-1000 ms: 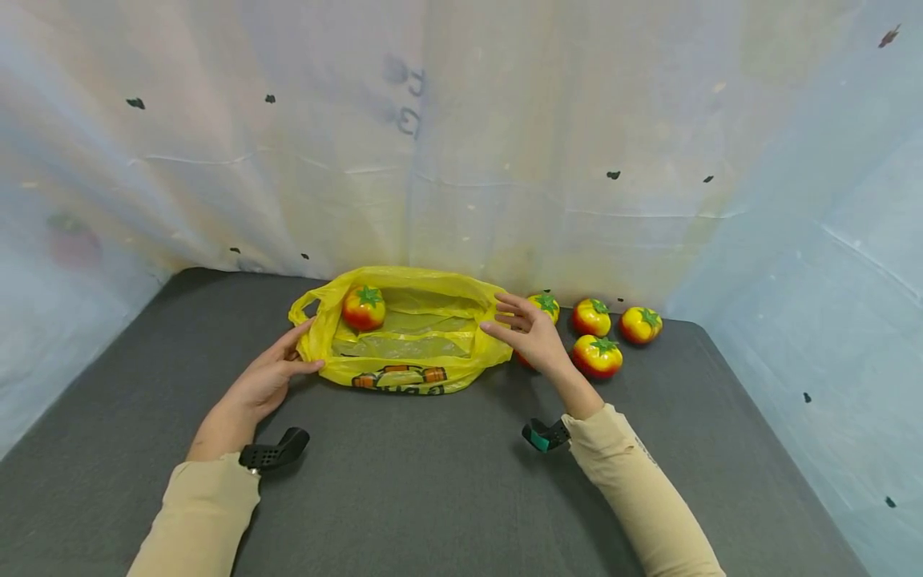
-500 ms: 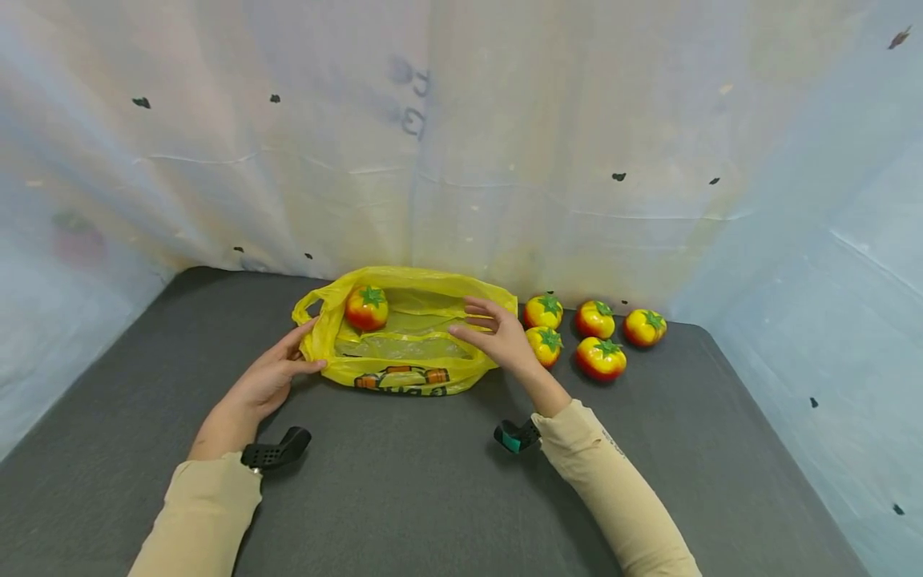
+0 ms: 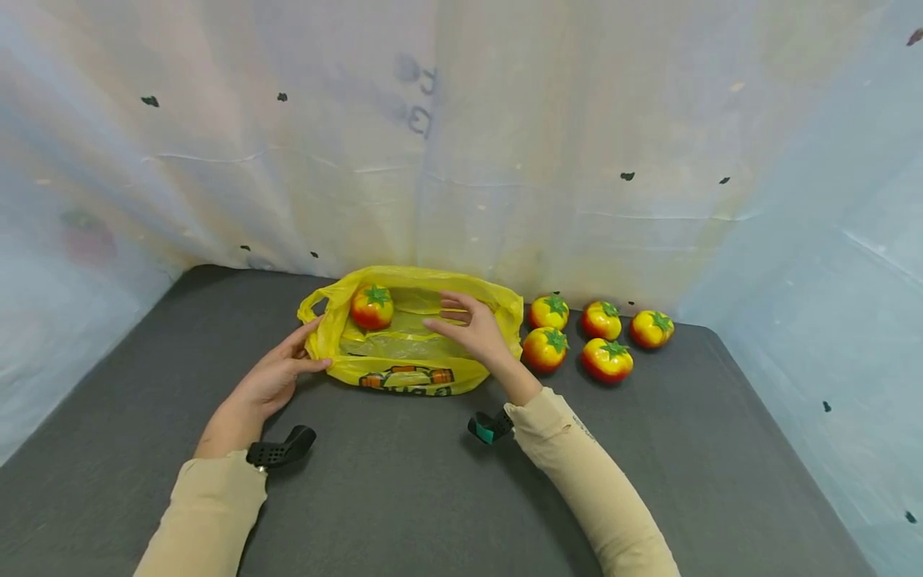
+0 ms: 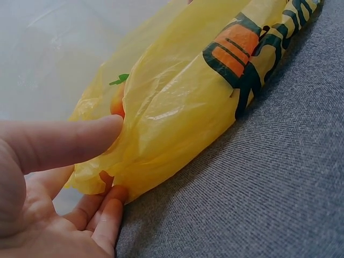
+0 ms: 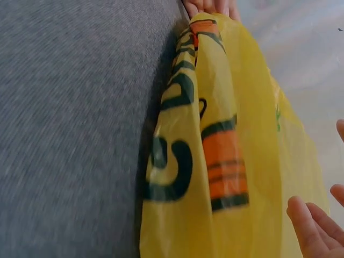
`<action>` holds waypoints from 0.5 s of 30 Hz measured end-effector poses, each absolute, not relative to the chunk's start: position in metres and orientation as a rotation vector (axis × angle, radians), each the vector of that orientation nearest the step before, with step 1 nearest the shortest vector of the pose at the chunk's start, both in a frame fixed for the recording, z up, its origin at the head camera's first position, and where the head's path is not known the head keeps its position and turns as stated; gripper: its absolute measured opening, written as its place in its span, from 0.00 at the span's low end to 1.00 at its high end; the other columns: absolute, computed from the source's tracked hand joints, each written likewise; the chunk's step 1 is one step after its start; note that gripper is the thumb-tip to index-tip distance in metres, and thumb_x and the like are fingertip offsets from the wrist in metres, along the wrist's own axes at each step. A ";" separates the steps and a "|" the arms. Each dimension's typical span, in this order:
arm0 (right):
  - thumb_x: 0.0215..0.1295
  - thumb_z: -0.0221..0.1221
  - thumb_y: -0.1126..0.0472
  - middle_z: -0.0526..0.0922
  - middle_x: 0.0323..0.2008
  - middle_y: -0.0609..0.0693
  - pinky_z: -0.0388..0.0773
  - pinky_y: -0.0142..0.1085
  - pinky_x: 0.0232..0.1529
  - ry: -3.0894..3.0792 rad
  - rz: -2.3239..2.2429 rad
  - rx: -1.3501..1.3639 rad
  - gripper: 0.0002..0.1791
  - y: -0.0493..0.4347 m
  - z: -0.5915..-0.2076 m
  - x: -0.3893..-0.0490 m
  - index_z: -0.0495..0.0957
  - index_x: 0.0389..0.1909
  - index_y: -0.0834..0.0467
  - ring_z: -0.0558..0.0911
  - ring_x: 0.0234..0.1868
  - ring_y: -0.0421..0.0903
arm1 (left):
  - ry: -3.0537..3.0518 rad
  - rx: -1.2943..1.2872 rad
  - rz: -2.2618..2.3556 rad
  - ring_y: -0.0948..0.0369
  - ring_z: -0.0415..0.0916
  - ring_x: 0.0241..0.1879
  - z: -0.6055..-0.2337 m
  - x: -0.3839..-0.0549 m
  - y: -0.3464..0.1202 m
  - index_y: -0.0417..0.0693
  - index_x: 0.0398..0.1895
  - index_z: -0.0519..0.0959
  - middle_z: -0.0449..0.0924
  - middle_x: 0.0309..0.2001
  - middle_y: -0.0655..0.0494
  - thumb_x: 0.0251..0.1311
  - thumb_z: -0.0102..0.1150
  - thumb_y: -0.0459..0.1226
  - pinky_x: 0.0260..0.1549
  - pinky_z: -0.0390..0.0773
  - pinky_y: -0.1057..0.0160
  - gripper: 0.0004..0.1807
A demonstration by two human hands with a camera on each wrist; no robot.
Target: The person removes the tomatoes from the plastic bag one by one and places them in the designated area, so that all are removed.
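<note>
A yellow plastic bag lies on the table with its mouth spread wide. Inside, at its left end, sits one red-and-yellow toy tomato with green leaves. My left hand rests against the bag's left end, the thumb toward the front and the fingers touching the side, none wrapped round it. Over the bag's mouth is my right hand, fingers spread and nothing in them. In the right wrist view, its fingertips show beside the bag.
Several more toy tomatoes stand on the dark grey table to the right of the bag. A pale plastic sheet hangs behind the table and along its sides. Each wrist bears a black camera mount.
My right hand has moved left, from the bag's right edge to over its mouth, uncovering the nearest toy tomatoes. My left hand has stayed at the bag's left end.
</note>
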State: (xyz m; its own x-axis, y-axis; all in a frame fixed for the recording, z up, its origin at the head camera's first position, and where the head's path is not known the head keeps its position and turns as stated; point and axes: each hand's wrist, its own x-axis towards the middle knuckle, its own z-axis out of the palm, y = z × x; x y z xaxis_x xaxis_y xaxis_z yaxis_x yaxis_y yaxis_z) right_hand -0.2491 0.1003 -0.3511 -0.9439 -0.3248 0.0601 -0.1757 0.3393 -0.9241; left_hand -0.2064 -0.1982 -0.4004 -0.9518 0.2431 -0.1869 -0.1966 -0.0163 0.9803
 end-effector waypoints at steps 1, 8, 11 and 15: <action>0.62 0.64 0.55 0.69 0.65 0.60 0.74 0.46 0.58 2.454 -1.671 -0.464 0.32 0.098 -0.352 -0.250 0.67 0.67 0.52 0.73 0.63 0.54 | 1.962 0.054 2.043 0.45 0.25 0.74 -0.400 -0.206 -0.198 0.57 0.78 0.38 0.22 0.76 0.48 0.64 0.54 0.29 0.63 0.21 0.33 0.46; 0.61 0.64 0.53 0.70 0.64 0.57 0.75 0.45 0.57 2.442 -1.661 -0.462 0.32 0.082 -0.354 -0.253 0.68 0.66 0.50 0.73 0.63 0.53 | 1.959 0.056 2.045 0.44 0.26 0.74 -0.399 -0.206 -0.198 0.55 0.77 0.37 0.21 0.76 0.47 0.65 0.53 0.28 0.63 0.22 0.32 0.46; 0.62 0.64 0.53 0.70 0.64 0.57 0.74 0.46 0.57 2.437 -1.662 -0.462 0.32 0.076 -0.355 -0.255 0.68 0.66 0.50 0.72 0.63 0.55 | 1.963 0.047 2.042 0.44 0.26 0.74 -0.399 -0.206 -0.198 0.55 0.78 0.38 0.22 0.76 0.47 0.64 0.54 0.29 0.63 0.23 0.33 0.46; 0.61 0.64 0.53 0.70 0.64 0.59 0.74 0.47 0.57 2.441 -1.665 -0.442 0.32 0.068 -0.358 -0.257 0.68 0.66 0.51 0.72 0.63 0.55 | 1.968 0.037 2.042 0.45 0.27 0.74 -0.399 -0.206 -0.198 0.54 0.78 0.39 0.23 0.76 0.47 0.64 0.54 0.29 0.64 0.24 0.33 0.46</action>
